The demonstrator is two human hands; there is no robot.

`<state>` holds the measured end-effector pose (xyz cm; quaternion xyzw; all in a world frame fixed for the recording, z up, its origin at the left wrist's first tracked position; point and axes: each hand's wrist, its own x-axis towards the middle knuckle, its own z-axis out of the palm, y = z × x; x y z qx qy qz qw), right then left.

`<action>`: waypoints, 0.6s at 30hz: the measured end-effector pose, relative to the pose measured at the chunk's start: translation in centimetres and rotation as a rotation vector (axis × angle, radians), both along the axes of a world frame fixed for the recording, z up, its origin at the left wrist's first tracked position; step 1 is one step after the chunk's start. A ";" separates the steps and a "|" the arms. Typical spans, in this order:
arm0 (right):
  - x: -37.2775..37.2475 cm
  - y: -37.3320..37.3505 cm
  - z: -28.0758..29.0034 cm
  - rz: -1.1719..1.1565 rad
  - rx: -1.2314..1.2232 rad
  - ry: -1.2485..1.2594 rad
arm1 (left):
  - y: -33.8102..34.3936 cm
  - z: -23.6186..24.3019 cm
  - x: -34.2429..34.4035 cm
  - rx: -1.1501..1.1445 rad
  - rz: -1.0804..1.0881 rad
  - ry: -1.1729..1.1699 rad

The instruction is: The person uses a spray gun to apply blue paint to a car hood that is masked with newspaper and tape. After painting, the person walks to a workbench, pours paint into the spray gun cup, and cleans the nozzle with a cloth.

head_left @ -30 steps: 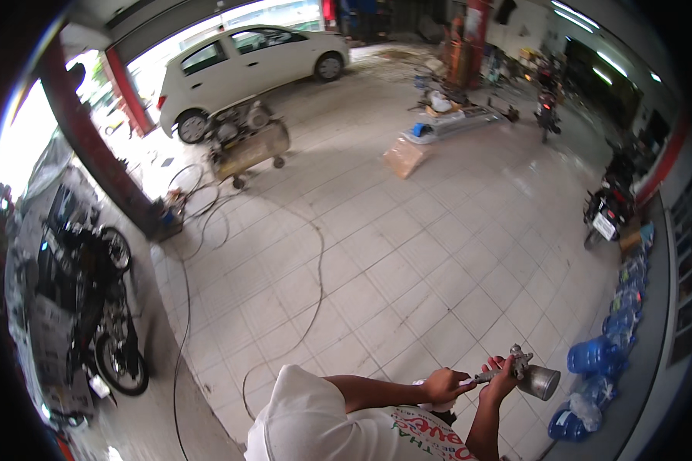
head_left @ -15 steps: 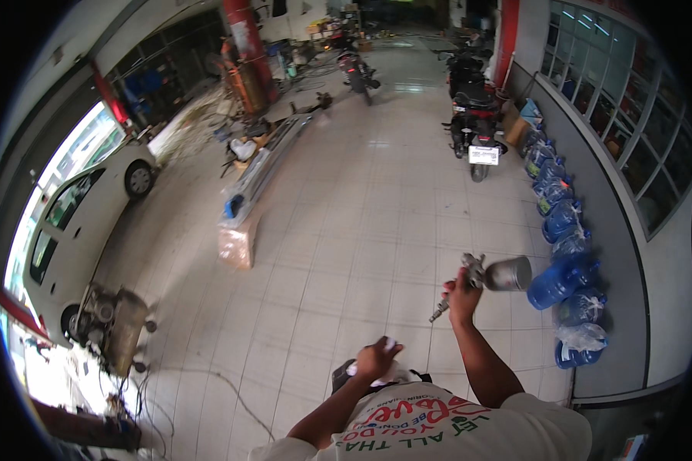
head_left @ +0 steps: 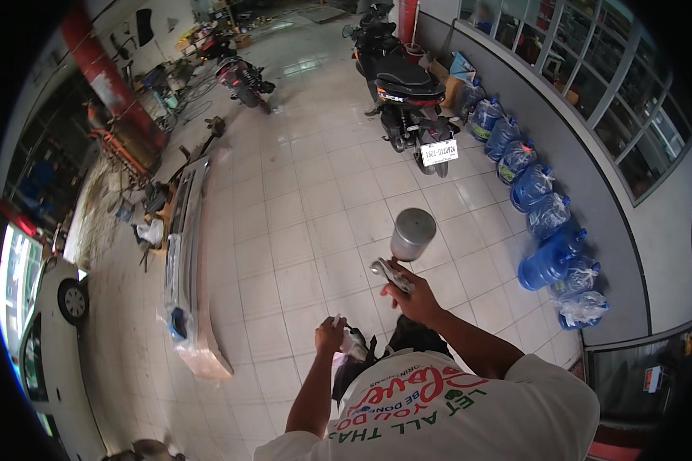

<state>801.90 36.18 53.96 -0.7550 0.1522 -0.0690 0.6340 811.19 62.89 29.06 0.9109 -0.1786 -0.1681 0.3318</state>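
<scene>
Two grips in view, left grip [head_left: 331, 336] and right grip [head_left: 413, 297], near each other but not touching. With the right grip, holds a metal spray gun [head_left: 393, 276], fingers bent around its body. Just beyond this same grip, carries also its round grey cup [head_left: 414, 232], above the tiled floor [head_left: 300, 238]. With the left grip, pinches something small and white [head_left: 337, 318]; cannot tell its kind. Close to the right of the left grip, has a pale, pinkish bundle [head_left: 354, 346]; cannot tell whether held or only near. Farther ahead of the right grip, can see a parked black scooter [head_left: 404, 84]. To the right of the right grip, along the grey wall [head_left: 584, 201], a row of blue water jugs [head_left: 530, 188]. Left of the left grip, a long silver piece [head_left: 181, 261] on the floor, and farther left a white car [head_left: 65, 361].
</scene>
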 end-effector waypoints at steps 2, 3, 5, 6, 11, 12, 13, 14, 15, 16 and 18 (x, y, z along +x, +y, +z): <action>5.2 -3.8 -1.8 -0.040 -0.156 0.034 | -3.0 -0.5 10.3 0.087 -0.099 0.129; 9.2 -4.5 -2.1 0.004 -0.180 0.032 | -0.4 -3.9 15.9 0.196 -0.124 0.078; 17.6 -7.3 -3.8 0.053 -0.240 0.037 | 3.9 -7.2 27.2 0.430 -0.418 0.054; 21.0 -10.9 -6.1 -0.016 -0.310 -0.045 | -1.6 -7.5 31.2 0.489 -0.190 0.432; 47.0 -20.9 -5.6 0.090 -0.229 -0.050 | 1.8 -7.9 50.4 -0.443 0.861 1.060; 51.2 -24.0 -5.3 0.066 -0.281 -0.017 | -2.2 -6.7 53.2 -0.445 0.899 1.298; 56.8 -25.2 -4.3 0.095 -0.271 -0.032 | -1.2 -4.9 55.2 -0.563 0.962 1.381; 62.3 -26.7 -4.3 0.095 -0.398 -0.230 | -0.8 -3.4 57.1 -0.749 1.022 1.339; 67.6 -28.0 -3.6 0.101 -0.474 -0.326 | -1.2 -2.0 59.2 -0.938 1.076 1.295; 72.9 -29.5 -3.2 0.133 -0.458 -0.341 | -2.4 -0.9 61.9 -1.111 1.073 1.181; 82.1 -31.7 -3.6 0.178 -0.437 -0.361 | -5.2 1.2 65.5 -1.422 1.047 0.958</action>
